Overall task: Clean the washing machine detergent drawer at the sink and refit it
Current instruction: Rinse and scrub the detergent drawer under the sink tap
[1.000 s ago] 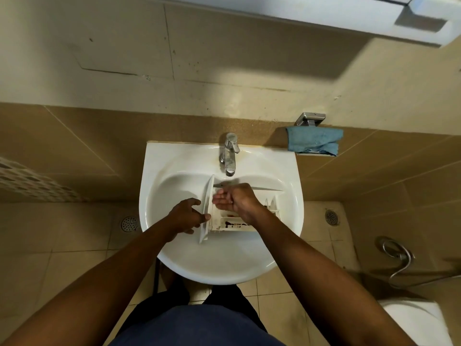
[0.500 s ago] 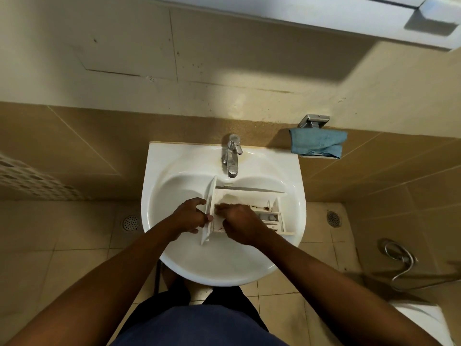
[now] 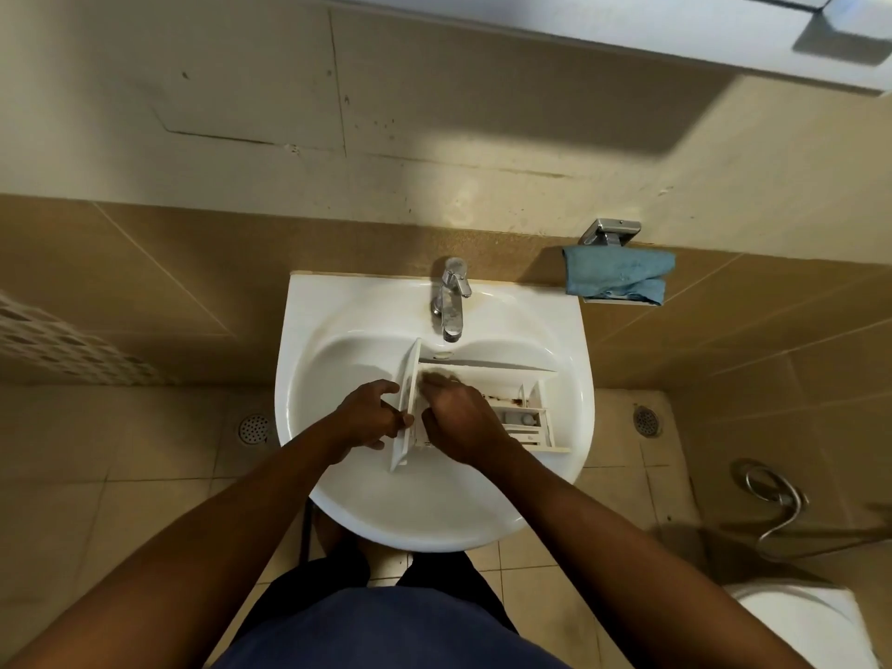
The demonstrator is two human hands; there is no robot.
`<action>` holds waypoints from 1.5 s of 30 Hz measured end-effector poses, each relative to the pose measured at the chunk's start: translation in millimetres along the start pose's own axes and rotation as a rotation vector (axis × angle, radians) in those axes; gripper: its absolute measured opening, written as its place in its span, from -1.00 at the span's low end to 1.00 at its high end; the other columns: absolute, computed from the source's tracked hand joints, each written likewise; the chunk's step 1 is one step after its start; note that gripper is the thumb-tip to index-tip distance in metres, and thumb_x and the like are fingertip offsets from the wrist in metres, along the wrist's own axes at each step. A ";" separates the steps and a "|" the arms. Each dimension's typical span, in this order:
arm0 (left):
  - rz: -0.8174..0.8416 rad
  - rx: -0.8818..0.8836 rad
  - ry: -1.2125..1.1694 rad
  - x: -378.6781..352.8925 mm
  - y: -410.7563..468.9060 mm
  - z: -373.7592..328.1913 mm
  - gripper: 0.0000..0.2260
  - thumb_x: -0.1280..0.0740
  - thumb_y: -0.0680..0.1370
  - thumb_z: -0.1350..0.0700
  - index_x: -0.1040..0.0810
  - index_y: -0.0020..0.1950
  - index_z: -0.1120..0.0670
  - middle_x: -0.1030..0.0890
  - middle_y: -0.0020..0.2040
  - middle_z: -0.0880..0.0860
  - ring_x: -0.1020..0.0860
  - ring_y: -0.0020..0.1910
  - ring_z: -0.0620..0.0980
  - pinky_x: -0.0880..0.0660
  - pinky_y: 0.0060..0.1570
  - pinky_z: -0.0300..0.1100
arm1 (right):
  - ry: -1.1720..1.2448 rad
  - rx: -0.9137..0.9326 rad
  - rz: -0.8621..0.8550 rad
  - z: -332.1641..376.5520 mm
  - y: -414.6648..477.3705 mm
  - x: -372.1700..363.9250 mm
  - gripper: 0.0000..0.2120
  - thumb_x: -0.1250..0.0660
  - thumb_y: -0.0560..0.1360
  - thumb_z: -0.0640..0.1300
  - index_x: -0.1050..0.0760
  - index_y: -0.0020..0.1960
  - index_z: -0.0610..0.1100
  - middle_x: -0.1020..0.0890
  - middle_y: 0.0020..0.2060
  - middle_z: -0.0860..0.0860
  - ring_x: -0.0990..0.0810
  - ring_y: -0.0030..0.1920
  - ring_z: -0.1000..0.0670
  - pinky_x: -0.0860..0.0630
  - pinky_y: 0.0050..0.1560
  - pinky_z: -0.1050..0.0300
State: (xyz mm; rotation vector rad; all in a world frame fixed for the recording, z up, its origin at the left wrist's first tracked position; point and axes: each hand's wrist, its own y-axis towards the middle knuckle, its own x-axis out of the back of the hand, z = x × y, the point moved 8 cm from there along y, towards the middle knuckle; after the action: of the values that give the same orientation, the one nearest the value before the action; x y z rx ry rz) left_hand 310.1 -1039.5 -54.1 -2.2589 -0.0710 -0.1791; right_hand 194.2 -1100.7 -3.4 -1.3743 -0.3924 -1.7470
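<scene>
Scrubbing was the step, I judged: drawer (image 3: 526, 420) lay in the sink (image 3: 301, 379), my left hand (image 3: 369, 417) gripping its front panel, right hand (image 3: 461, 420) inside it, grip unclear; a rinse should follow.

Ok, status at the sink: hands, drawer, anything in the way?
Left hand grips front panel of detergent drawer. Right hand down inside drawer, fingers blurred, grip unclear. Drawer lies across sink, dark grime along back wall. Nothing blocking.
</scene>
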 end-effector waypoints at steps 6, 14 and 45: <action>-0.008 -0.010 0.011 0.6 -1.1 0.6 -0.33 -0.54 0.50 0.19 -0.33 0.56 0.07 -0.70 0.04 0.12 -0.67 0.05 0.10 -0.66 0.09 0.11 | -0.031 0.014 0.085 0.2 -17.1 -14.2 -0.63 -0.29 0.55 -0.24 -0.51 0.31 -0.37 -0.57 0.29 -0.35 -0.62 0.18 -0.36 -0.58 0.16 -0.13; 0.004 0.013 -0.036 1.3 -0.1 5.1 -0.31 -0.51 0.49 0.24 -0.31 0.57 0.08 -0.73 0.04 0.14 -0.68 0.09 0.14 -0.65 0.11 0.14 | 0.093 -0.028 0.001 -14.9 28.0 -5.1 -0.41 -0.27 0.43 -0.27 -0.33 0.46 -0.34 -0.51 0.35 -0.30 -0.54 0.28 -0.31 -0.50 0.28 -0.11; 0.017 0.055 -0.135 -2.4 -2.4 7.4 -0.24 -0.55 0.49 0.22 -0.25 0.60 0.07 -0.70 0.08 0.20 -0.68 0.03 0.12 -0.66 -0.03 0.04 | 1.625 -0.784 -0.388 -101.5 32.2 -5.0 -0.88 -0.33 0.58 -0.34 -0.62 0.03 -0.38 -0.70 -0.12 -0.31 -0.72 -0.10 -0.21 -0.69 -0.01 -0.05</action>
State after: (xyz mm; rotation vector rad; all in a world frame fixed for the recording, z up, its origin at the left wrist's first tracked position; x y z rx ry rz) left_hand 308.3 -1032.3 -57.3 -2.2137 -0.1270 -0.0154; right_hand 154.6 -1187.6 -51.0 0.1212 1.0574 -2.8172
